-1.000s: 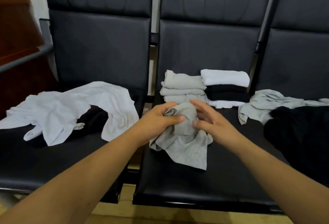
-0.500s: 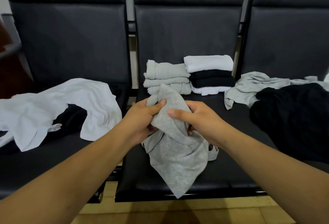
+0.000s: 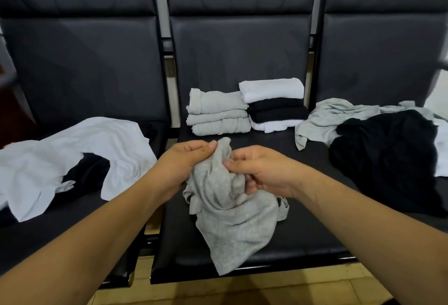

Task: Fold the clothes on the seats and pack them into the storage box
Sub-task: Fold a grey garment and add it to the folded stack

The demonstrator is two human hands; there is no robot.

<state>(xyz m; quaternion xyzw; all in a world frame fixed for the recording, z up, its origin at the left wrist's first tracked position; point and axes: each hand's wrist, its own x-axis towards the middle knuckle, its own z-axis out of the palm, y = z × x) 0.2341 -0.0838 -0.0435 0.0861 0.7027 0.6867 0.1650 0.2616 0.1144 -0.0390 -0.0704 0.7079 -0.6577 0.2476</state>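
vs 1 s ago: grey garment (image 3: 230, 220) is no longer balled up flat on the middle seat (image 3: 303, 239). It's lifted, with the lower end draped to the seat's front edge. Left hand (image 3: 184, 161) went from palming the bundle to pinching its top edge. Right hand (image 3: 264, 171): 0.5 s ago the index finger lay straight across the cloth, now the fingers are curled into the folds lower down. Cloth between the 2 hands is bunched tighter. View has swung right.
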